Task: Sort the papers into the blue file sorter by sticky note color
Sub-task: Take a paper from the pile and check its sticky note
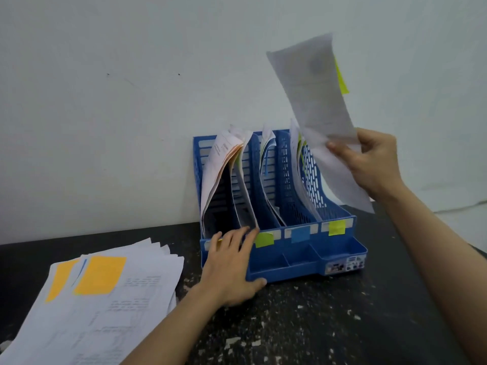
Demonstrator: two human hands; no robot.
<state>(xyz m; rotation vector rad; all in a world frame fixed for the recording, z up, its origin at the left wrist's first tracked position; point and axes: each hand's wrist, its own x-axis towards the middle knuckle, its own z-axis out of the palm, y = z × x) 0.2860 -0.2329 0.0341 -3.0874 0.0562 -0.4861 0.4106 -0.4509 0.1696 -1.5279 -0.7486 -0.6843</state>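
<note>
The blue file sorter (340, 255) stands against the wall with papers leaning in its slots. Its front rail carries a green note (264, 239), a blue note (300, 233) and a yellow-green note (337, 227). My left hand (232, 267) rests on the sorter's front left corner, fingers straight over the rail and thumb along the base. My right hand (374, 164) holds a white sheet (316, 93) up in the air above the rightmost slot. A yellow-green sticky note (341, 77) shows at that sheet's upper right edge.
A fanned stack of papers (126, 299) lies on the dark speckled table (316, 325) at the left, its top sheets bearing orange sticky notes (101, 275). A pale wall (131, 101) stands right behind the sorter.
</note>
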